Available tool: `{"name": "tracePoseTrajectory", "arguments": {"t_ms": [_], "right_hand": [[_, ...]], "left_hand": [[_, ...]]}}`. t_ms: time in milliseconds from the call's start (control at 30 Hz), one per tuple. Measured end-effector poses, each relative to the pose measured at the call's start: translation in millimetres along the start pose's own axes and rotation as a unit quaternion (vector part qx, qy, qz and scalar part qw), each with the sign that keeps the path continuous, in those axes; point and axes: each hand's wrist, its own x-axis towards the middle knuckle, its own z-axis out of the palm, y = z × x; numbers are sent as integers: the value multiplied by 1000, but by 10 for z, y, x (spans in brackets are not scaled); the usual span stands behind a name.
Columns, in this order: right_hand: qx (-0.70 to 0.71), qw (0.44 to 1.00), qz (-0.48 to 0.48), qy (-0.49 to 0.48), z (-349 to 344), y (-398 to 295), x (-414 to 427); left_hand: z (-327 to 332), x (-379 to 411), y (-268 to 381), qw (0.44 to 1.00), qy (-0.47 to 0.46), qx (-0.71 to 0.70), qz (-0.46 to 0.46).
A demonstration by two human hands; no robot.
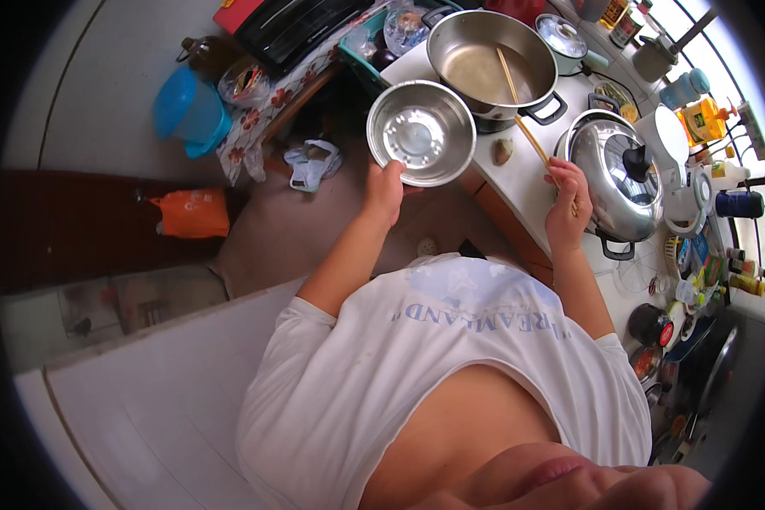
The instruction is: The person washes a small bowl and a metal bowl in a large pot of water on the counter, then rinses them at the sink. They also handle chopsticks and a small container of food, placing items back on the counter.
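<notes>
My left hand (389, 191) grips the near rim of a stainless steel bowl (421, 134), which is tilted so its inside shows, with a few small wet-looking spots in it. In my right hand (568, 203) is a pair of wooden chopsticks (533, 141), their far ends reaching into a large two-handled steel pot (446, 48). Shallow liquid covers the pot's bottom. The bowl is left of and nearer than the pot. Close to my right hand, a domed steel lid with a black knob (602, 172) covers a second pot.
A small brownish item (502, 152) lies on the white counter (516, 182). A small lidded pot (561, 38) stands behind the large one. Bottles, including a yellow one (704, 121), line the window side. A teal basket (357, 54) stands left of the pot; a plastic bag (312, 164) is lower down.
</notes>
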Motion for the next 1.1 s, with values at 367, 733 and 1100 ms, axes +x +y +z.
{"name": "tracePoseTrajectory", "arguments": {"t_ms": [367, 733, 1100], "right_hand": [[-282, 953, 3, -115, 510, 480, 1159], [-262, 847, 151, -438, 898, 1194, 1974], [-491, 710, 199, -464, 1566, 2322, 2114]], "left_hand": [[538, 1613, 665, 909, 21, 321, 266], [1249, 3011, 358, 852, -31, 511, 112], [1419, 3732, 377, 817, -197, 536, 76]]}}
